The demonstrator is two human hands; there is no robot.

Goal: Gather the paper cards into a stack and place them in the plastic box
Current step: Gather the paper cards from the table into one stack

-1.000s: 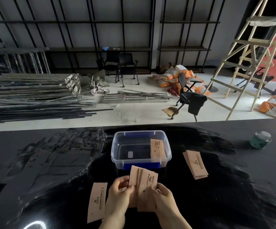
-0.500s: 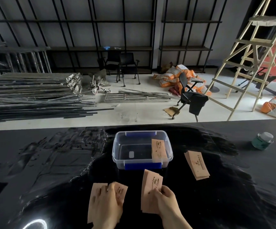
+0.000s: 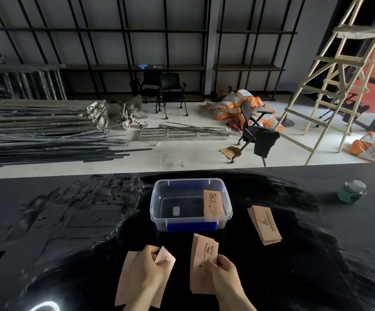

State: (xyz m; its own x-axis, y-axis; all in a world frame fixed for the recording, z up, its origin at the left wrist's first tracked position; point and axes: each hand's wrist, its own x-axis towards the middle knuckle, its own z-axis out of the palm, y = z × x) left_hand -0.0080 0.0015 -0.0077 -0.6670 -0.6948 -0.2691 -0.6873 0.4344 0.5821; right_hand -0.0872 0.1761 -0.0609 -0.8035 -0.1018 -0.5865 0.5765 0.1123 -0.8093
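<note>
A clear plastic box (image 3: 157,205) with blue latches stands on the black table, one tan paper card (image 3: 213,205) leaning inside against its right wall. My right hand (image 3: 223,277) grips a small stack of tan cards (image 3: 201,263) just in front of the box. My left hand (image 3: 147,269) lies on top of two cards (image 3: 125,281) at the near left, pinching the upper one. A further pile of cards (image 3: 264,224) lies on the table to the right of the box.
A green tin with a pale lid (image 3: 351,191) sits at the far right of the black table (image 3: 47,221). Beyond the table's far edge are metal poles, chairs, orange sacks and a wooden ladder on the floor.
My hands have parted: the left one carried a card away from the stack to the single card at the near left and now rests on both. The right hand keeps the stack.
</note>
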